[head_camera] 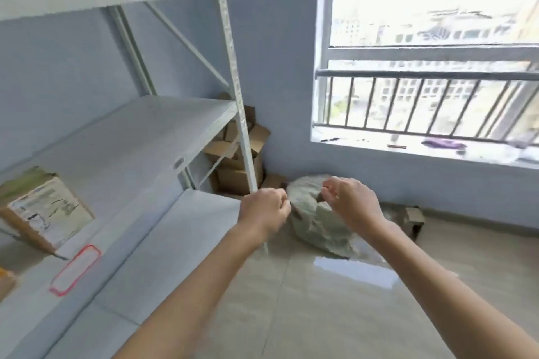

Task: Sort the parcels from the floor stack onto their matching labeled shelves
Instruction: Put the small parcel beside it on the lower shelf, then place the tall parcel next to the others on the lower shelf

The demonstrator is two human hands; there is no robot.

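Both hands reach toward a grey-green plastic parcel bag (318, 213) on the glossy tiled floor (335, 315), at four o'clock from the white metal shelf rack (131, 140). Left hand (267, 210) and right hand (354, 198) each have fingers curled, pinching its top edge.

Bare middle shelf (140, 137) open to reach; upright post (233, 73) bars corner boxes (236, 172)

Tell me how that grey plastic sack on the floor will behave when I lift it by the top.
The grey sack looks soft and wrinkled, so it will probably sag and shift rather than hold its shape. It bulges, so it may be fairly heavy. Both the left hand and right hand pinch its thin top edge, which might stretch or slip.
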